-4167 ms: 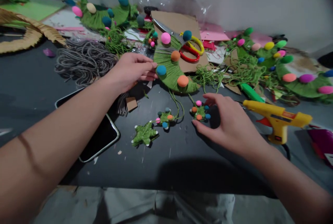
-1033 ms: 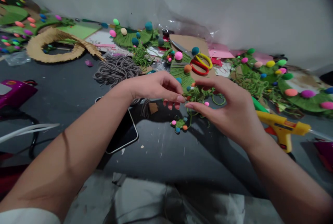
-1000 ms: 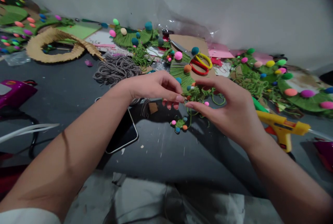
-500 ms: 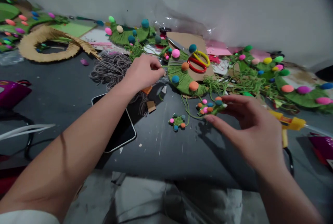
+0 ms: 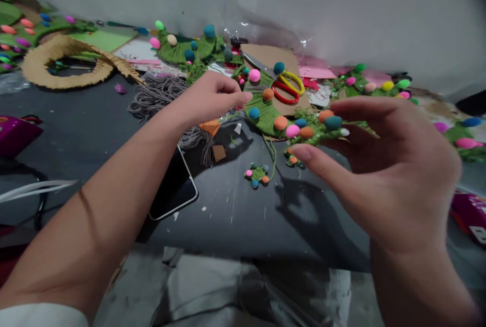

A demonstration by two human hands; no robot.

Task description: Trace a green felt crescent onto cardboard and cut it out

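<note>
My right hand (image 5: 383, 165) is raised close to the camera, its fingers closed round a small green yarn star ornament (image 5: 317, 127) studded with coloured pom-poms. My left hand (image 5: 212, 96) reaches over the dark table with its fingers curled at the edge of a green yarn-wrapped crescent (image 5: 266, 109) that carries larger pom-poms. What the left fingers pinch is too small to make out. Two more small green stars, one (image 5: 257, 174) nearer me and one (image 5: 293, 159) under my right hand, lie on the table.
A phone (image 5: 172, 190) lies face up under my left forearm. Grey yarn (image 5: 154, 94), red and yellow scissors (image 5: 284, 86), cardboard pieces, a tan fringed ring (image 5: 61, 61) and several green pom-pom wreaths crowd the back. A purple object (image 5: 17, 132) sits at the left.
My right hand has lifted the small star ornament from the table up toward the camera. My left hand stays at the crescent's edge. The glue gun is hidden behind my right hand.
</note>
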